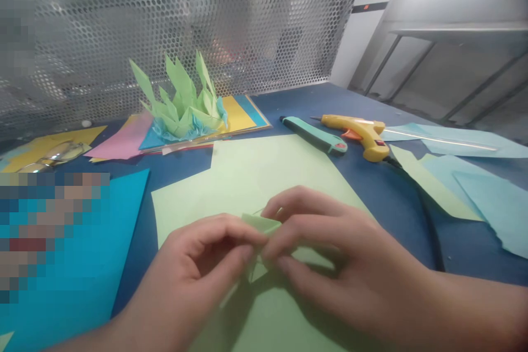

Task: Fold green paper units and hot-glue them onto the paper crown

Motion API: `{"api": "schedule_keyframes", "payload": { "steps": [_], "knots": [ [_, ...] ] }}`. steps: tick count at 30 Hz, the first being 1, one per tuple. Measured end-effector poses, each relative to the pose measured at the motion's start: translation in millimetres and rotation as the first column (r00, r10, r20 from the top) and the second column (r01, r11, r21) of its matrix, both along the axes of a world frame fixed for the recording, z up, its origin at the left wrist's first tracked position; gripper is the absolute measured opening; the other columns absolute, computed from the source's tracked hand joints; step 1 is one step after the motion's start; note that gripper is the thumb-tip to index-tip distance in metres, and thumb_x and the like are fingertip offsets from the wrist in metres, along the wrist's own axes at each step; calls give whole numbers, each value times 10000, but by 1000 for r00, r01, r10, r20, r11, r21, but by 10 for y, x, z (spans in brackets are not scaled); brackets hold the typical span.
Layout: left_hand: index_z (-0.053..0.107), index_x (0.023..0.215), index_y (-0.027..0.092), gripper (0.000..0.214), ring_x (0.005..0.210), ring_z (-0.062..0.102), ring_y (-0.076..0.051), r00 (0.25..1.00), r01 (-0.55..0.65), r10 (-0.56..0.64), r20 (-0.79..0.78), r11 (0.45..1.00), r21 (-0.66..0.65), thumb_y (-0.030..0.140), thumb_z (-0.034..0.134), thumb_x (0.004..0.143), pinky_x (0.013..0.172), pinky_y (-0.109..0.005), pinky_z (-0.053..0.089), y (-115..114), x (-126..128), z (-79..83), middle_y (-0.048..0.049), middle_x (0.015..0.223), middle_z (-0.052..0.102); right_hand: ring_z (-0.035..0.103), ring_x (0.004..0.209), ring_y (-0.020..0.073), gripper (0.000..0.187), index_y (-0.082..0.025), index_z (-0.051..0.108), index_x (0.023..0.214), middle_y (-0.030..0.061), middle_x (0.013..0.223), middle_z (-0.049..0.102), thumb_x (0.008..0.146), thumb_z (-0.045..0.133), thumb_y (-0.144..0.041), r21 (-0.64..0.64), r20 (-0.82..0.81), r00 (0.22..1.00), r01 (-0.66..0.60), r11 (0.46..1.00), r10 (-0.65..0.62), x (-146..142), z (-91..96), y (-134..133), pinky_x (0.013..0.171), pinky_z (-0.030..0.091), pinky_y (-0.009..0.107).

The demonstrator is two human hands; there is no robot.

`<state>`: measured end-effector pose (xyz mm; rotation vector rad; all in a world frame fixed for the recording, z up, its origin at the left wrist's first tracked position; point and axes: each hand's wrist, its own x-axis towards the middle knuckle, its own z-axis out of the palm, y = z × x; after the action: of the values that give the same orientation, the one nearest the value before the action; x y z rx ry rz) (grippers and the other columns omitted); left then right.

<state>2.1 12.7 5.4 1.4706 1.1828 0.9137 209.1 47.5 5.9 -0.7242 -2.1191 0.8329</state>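
From where I stand, everything gathers round the big pale green sheet. Over its near half is the small folded green paper, with both hands on it. The left hand pinches it between thumb and forefinger; its other fingers are mostly tucked out of sight, so I can't tell how they lie. The right hand has thumb and fingertips drawn together at the paper's other end, its fingers bent.

The big sheet's far left corner is cut in a square step. Off its left edge lies a bright blue sheet, with a strip of dark blue tabletop between them. Beyond the step, a spiky green paper plant stands on stacked coloured papers, which come close to the big sheet's far edge.

A teal cutter lies right at its far right corner; whether they touch I can't tell. Farther right of it sits a yellow glue gun. Right of its slanting edge runs a broader stretch of tabletop, crossed by the gun's black cord, then loose pale blue papers.
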Motion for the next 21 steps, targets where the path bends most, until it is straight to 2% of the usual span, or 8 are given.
{"api": "schedule_keyframes", "payload": {
  "steps": [2,6,10,15,21],
  "knots": [
    [817,978,395,235,893,724,-104,999,29,-29,31,1000,-8,202,692,927,787,-102,559,-3,2,2,83,948,801,693,836,63,184,-187,757,803,27,979,658,810,670,-26,16,-1,1000,21,1000,-21,-5,12,14,807,532,112],
    [825,969,423,246,945,737,-94,993,17,-13,116,999,-36,205,725,916,822,-83,556,-3,2,-22,99,999,815,692,851,55,219,-193,764,811,25,972,663,793,644,-12,8,2,1000,8,1000,-8,-5,37,28,802,519,81],
    [827,988,404,233,943,749,-108,987,52,-42,156,997,-63,205,724,920,818,-98,571,16,5,-44,78,1003,826,689,848,52,241,-201,761,812,19,986,659,753,653,7,-2,-17,1000,-8,1000,8,-3,37,7,784,519,70],
    [836,950,381,193,922,757,-106,983,9,8,183,996,-91,219,748,890,824,-94,566,20,32,-53,74,969,835,689,855,57,268,-205,764,824,17,992,653,733,654,21,-7,-26,999,-23,1000,23,10,20,4,774,523,76],
    [824,950,394,265,905,743,-115,986,9,-3,167,999,-35,156,783,841,825,-129,575,-1,30,-81,86,971,829,689,824,49,203,-188,766,812,20,980,664,759,669,-18,0,-13,1000,8,1000,-8,-1,38,7,764,522,78]
  ]
}}
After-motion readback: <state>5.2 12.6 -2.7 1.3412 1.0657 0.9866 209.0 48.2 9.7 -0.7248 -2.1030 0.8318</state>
